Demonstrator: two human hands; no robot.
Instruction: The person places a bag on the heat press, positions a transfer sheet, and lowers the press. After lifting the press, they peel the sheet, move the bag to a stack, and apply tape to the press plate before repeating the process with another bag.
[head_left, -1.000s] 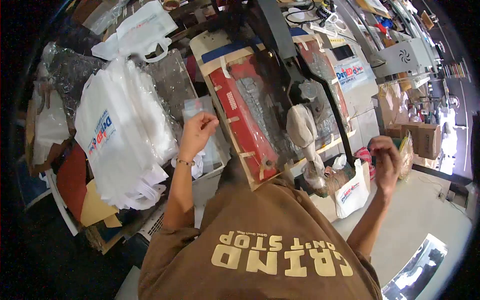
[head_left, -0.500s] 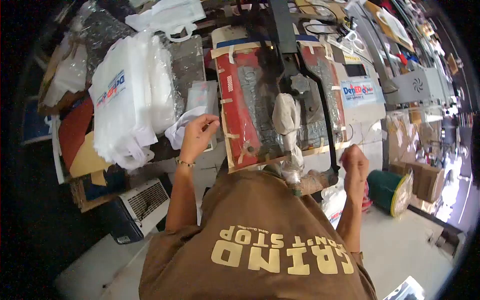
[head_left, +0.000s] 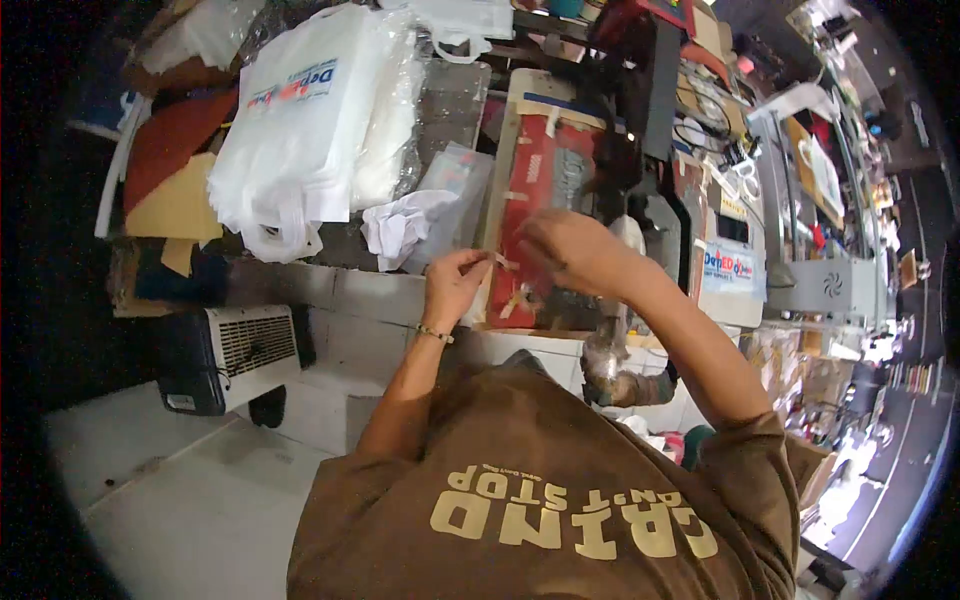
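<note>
My left hand [head_left: 457, 287] is closed in a pinch at the left edge of the red board [head_left: 518, 215], its fingertips at the end of a small strip of tape [head_left: 507, 263]. Motion smears the fingers of my right hand [head_left: 575, 252], which hangs over the board; whether it holds anything is hidden. Grey tape covers the middle of the board. Above it stands a dark metal press frame [head_left: 655, 110], with a pale cloth-wrapped handle [head_left: 628, 235] beside my right wrist.
A stack of white printed plastic bags [head_left: 300, 120] lies on the left, near a crumpled white piece [head_left: 405, 225]. Right of the press are a printed bag piece [head_left: 728, 270] and a phone-like dark object [head_left: 733, 228]. An air cooler [head_left: 250, 345] stands on the floor.
My right hand has swung from the right side to over the red board. My left hand has come to the board's edge. The view has turned, so the bench sits differently.
</note>
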